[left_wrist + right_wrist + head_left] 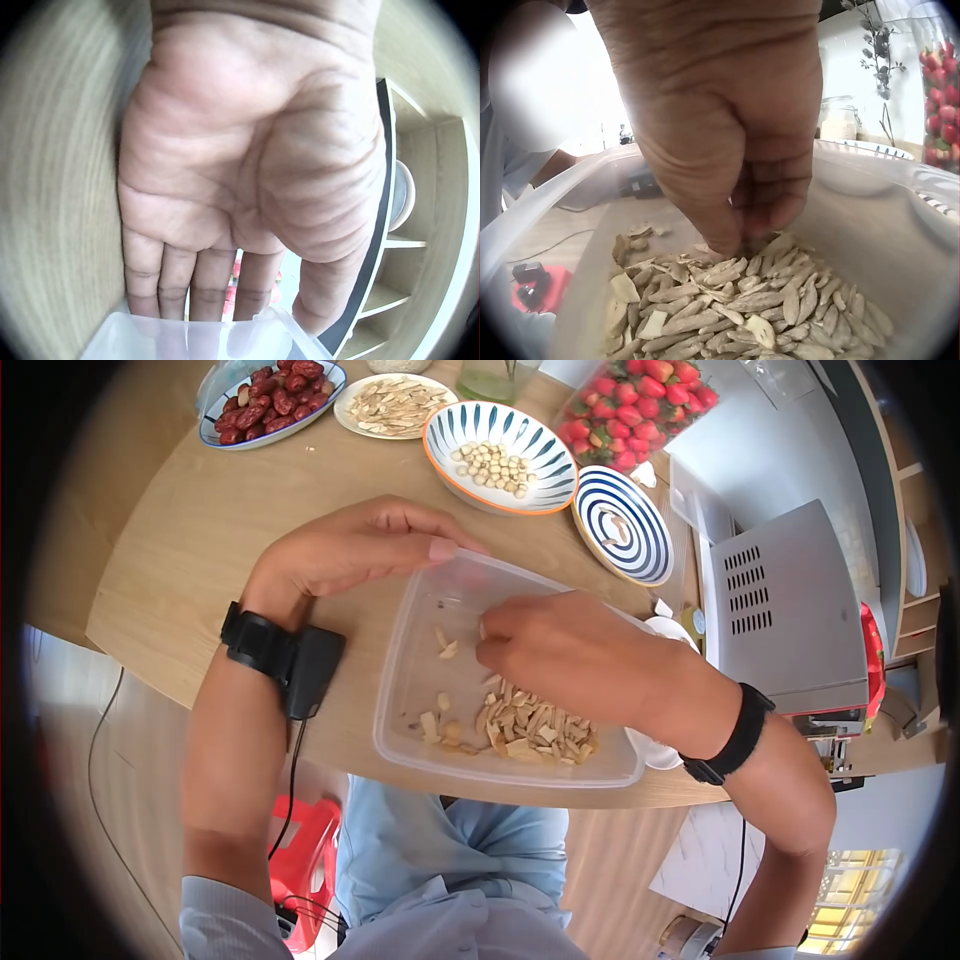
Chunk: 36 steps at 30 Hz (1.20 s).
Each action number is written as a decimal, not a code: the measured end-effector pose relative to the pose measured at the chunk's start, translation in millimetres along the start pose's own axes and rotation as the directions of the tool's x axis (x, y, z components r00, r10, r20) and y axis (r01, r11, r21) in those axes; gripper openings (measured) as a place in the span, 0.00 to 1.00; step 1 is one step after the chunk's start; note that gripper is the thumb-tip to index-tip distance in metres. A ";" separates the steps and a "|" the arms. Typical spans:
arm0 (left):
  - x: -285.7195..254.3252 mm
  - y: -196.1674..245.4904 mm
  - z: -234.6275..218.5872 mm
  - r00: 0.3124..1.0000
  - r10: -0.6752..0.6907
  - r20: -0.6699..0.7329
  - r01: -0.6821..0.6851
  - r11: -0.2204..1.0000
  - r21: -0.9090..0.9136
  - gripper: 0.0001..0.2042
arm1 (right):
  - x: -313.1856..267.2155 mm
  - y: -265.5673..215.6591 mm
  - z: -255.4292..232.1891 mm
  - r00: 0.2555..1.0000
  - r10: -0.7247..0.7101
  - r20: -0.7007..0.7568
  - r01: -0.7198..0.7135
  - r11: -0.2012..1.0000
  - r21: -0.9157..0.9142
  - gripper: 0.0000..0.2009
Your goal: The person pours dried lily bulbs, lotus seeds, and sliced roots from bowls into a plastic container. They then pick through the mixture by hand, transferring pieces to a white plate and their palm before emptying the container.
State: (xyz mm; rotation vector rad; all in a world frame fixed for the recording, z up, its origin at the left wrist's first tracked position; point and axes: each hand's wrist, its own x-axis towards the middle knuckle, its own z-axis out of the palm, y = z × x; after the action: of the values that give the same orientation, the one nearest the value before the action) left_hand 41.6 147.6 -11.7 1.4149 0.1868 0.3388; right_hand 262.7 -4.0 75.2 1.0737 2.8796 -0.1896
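Beneath the right hand (575, 660), its fingers bunched, any pinch hidden, dried pieces (540, 728) are heaped towards the tub's (388, 700) near wall; its far-left corner is touched by the left hand's (355, 548) straight fingers.

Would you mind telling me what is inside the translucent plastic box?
The box holds a heap of pale pieces, some loose pieces and part of the right hand. Whatever lies beneath the heap or directly under that hand is covered.

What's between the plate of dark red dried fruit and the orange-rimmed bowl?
A plate of pale slices; shows in the head view.
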 end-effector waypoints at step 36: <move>0.5 -2.7 -0.3 1.000 -0.006 -0.031 0.005 1.000 -0.029 0.24 | -196.4 30.5 -44.6 0.557 0.829 0.048 -0.809 0.528 0.257 0.06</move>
State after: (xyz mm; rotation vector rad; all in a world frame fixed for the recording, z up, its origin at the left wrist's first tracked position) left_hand 42.3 147.7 -14.3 1.3812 0.2102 0.3575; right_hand 430.3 -102.2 136.4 2.3919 2.0635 -0.4548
